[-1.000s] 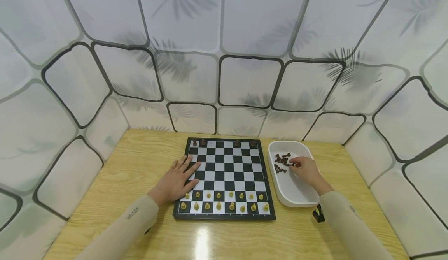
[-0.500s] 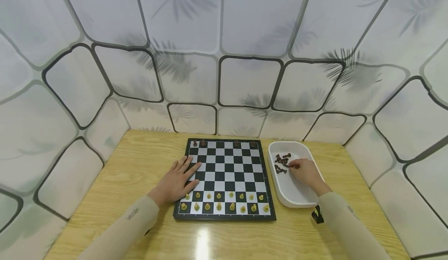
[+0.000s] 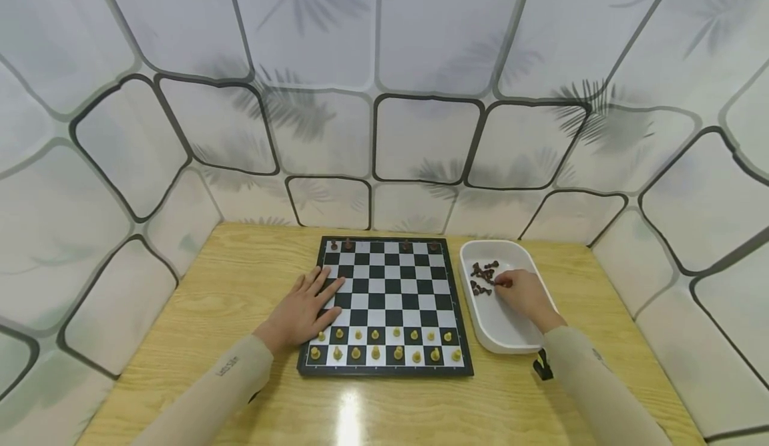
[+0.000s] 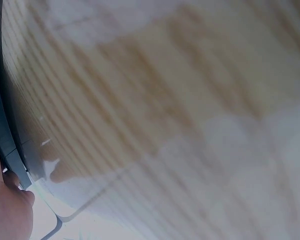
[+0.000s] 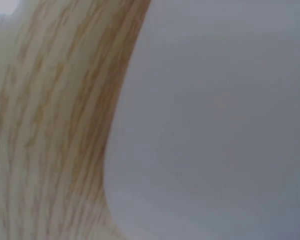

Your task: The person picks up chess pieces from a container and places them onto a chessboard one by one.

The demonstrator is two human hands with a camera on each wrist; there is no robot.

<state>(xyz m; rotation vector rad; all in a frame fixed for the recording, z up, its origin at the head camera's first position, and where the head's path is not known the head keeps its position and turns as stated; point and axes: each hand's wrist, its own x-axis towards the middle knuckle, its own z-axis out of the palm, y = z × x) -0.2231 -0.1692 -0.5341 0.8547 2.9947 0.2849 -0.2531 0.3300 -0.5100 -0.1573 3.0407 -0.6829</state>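
Currently, right hand (image 3: 525,294): inside the tray (image 3: 506,349), thumb and fingers together, clamped on what looks like a dark piece (image 3: 503,284) that is partly hidden by the fingertips.
Change: slight — over the last second the right hand has stayed low in the tray, and no piece has been added to the board (image 3: 393,286).
Effect on work: judged to be at the picking-up stage; the dark side's count on the board is unchanged.
Left hand (image 3: 303,309): lies flat across the board's left edge, fingers spread apart, holding nothing.
Loose pieces: dark brown and glossy, tipped over in a loose cluster (image 3: 486,275) in the far left part of the tray, just left of the right fingertips.
Far row: four dark pieces (image 3: 348,244) upright — first, second, sixth and eighth squares from the left.
Near rows: pale pieces (image 3: 375,352), yellow and upright, eight in each of two rows.
Board position: middle of the table (image 3: 252,266), black-framed, with black and white squares; tray just beside it on the right.
Wrist views: blurred; the right one shows tray wall and table only, so the pinch cannot be checked there.
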